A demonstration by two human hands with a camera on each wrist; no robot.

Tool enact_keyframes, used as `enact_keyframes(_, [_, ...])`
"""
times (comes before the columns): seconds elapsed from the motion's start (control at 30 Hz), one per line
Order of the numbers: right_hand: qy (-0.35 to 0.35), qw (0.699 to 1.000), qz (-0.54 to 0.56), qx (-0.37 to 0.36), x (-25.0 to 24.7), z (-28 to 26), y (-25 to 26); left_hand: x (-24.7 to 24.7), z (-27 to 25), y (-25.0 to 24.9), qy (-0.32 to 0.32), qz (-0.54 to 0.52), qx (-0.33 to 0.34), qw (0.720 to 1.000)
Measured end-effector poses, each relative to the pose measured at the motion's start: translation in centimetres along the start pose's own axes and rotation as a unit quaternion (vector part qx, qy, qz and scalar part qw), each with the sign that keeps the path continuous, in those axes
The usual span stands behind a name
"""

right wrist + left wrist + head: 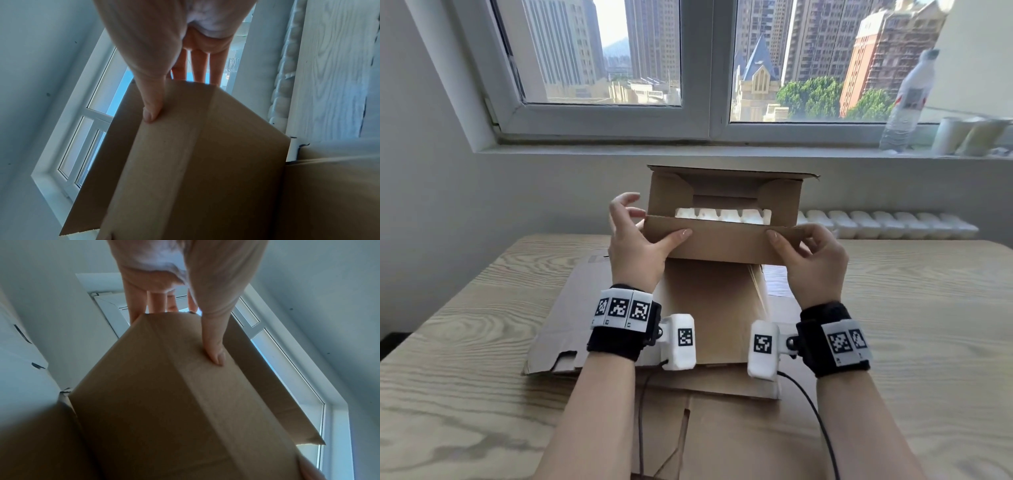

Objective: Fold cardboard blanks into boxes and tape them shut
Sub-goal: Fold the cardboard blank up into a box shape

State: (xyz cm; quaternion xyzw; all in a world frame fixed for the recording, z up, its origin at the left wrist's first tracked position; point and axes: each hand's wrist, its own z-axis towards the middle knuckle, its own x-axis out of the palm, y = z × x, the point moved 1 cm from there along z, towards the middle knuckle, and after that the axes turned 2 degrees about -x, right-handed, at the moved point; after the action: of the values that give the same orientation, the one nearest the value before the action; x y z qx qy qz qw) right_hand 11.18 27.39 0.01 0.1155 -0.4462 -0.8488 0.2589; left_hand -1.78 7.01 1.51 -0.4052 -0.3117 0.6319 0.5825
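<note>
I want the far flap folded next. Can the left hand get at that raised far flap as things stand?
Probably yes. The left hand grips the near flap at the box's left end, and the far flap stands just beyond with nothing between, though it would have to let go first.

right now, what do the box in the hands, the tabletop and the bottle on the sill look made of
Box: brown cardboard, matte; a torn fibrous flap edge shows. Tabletop: pale wood or wood-look laminate, matte, with bold grain; which one I cannot tell. Bottle: seemingly clear thin plastic, glossy, see-through with a printed label.
</note>
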Motion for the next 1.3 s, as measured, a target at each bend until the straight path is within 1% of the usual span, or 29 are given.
enact_keyframes(0.13, [-0.023, 0.999, -0.014, -0.017, 0.0, 0.0, 0.9, -0.8, 0.0, -0.4, -0.004, -0.002, -0.009, 1.0])
enact_keyframes(0.23, [-0.038, 0.999, 0.008, -0.019, 0.5, -0.1, 2.2, -1.2, -0.2, -1.2, -0.013, -0.024, -0.007, 1.0])
enact_keyframes(0.33, [-0.069, 0.997, 0.022, -0.034, 0.6, -0.1, 3.8, -1.3, -0.5, -2.7, -0.037, -0.091, 0.015, 0.995])
enact_keyframes(0.47, [-0.11, 0.992, 0.048, -0.051, 0.0, 0.2, 5.2, -1.0, -1.3, -4.5, -0.095, -0.168, 0.045, 0.98])
enact_keyframes(0.53, [-0.129, 0.988, 0.075, -0.049, -0.4, 0.5, 5.6, -0.7, -1.8, -5.1, -0.111, -0.199, 0.051, 0.972])
enact_keyframes(0.6, [-0.138, 0.985, 0.095, -0.043, -0.6, 0.7, 6.0, -0.3, -2.1, -5.5, -0.105, -0.233, 0.042, 0.966])
enact_keyframes(0.67, [-0.138, 0.985, 0.091, -0.043, -0.4, 0.5, 6.2, 0.2, -2.1, -5.6, -0.092, -0.266, 0.019, 0.959])
enact_keyframes(0.73, [-0.136, 0.986, 0.085, -0.042, -0.2, 0.4, 6.2, 0.5, -1.8, -5.5, -0.075, -0.276, -0.006, 0.958])
enact_keyframes(0.87, [-0.105, 0.993, 0.047, 0.0, 0.0, 0.7, 5.2, 0.4, -1.3, -5.3, -0.028, -0.206, -0.03, 0.978])
enact_keyframes(0.93, [-0.08, 0.996, 0.019, 0.021, 0.2, 0.8, 4.8, 0.2, -1.0, -5.2, -0.01, -0.175, -0.022, 0.984])
enact_keyframes(1.0, [-0.052, 0.998, -0.001, 0.02, 0.2, 0.7, 4.7, 0.0, -0.9, -5.3, 0.001, -0.151, -0.019, 0.988])
enact_keyframes(1.1, [-0.008, 0.999, -0.053, -0.007, 0.0, 0.9, 4.9, -0.5, -0.7, -5.3, 0.01, -0.158, -0.032, 0.987])
enact_keyframes(1.2, [0.029, 0.995, -0.091, -0.005, -0.4, 0.9, 5.4, -1.2, -0.5, -5.2, 0.014, -0.179, -0.05, 0.982])
enact_keyframes(1.3, [0.037, 0.993, -0.11, -0.004, -0.6, 0.7, 5.8, -1.7, -0.5, -5.1, 0.03, -0.172, -0.051, 0.983])
